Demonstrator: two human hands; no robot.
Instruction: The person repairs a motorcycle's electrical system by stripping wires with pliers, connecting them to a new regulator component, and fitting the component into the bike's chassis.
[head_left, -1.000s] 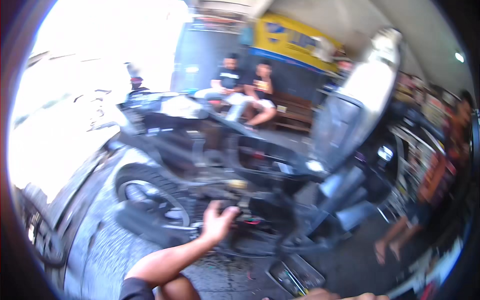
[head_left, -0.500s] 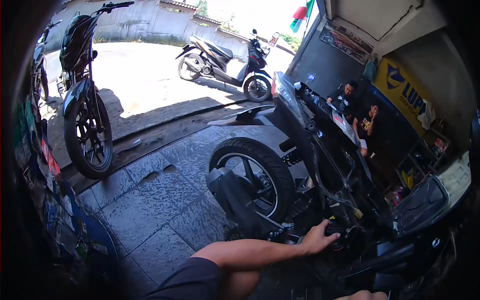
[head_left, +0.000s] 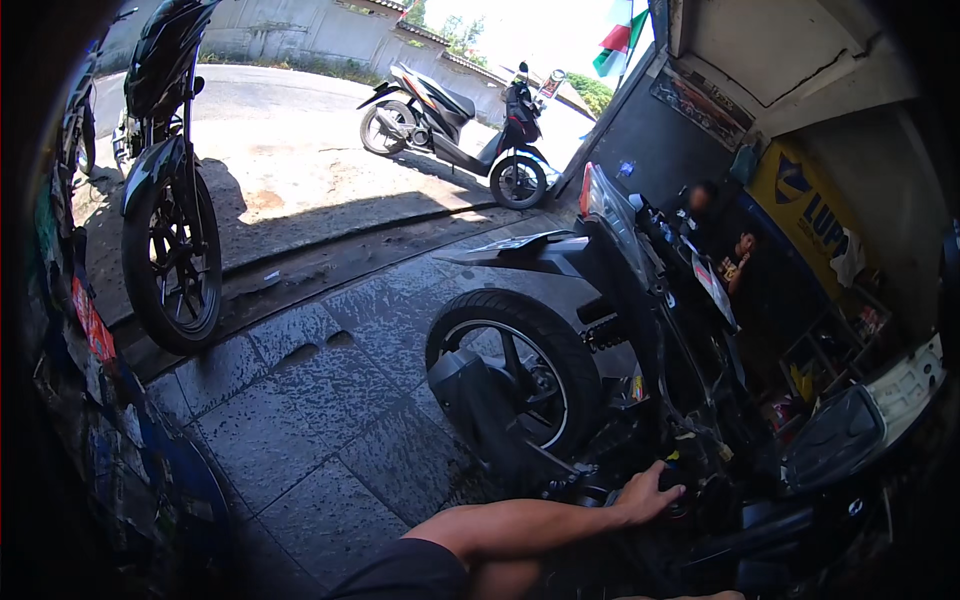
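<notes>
A black scooter (head_left: 650,300) with parts of its body off fills the right middle, its rear wheel (head_left: 510,370) facing me and its red tail light (head_left: 590,190) above. My left hand (head_left: 648,495) reaches in from the lower edge, fingers curled over a dark part low on the scooter, just below a small yellow piece (head_left: 685,438) and some wiring. What that part is, I cannot make out. Only a sliver of my right hand (head_left: 715,595) shows at the bottom edge, its fingers hidden. The scooter's seat (head_left: 840,435) is at the right.
Two motorcycles (head_left: 172,250) stand at the left by a step (head_left: 290,250); a parked scooter (head_left: 450,130) is outside. Two people (head_left: 740,260) sit by the wall behind my scooter, under a yellow banner (head_left: 810,220). A cluttered rack (head_left: 840,335) is at the right, over tiled floor (head_left: 300,420).
My view has swung left from the shop interior toward the street, then shifted slightly. My left hand stays on the low part of the scooter; my right hand has mostly left the frame.
</notes>
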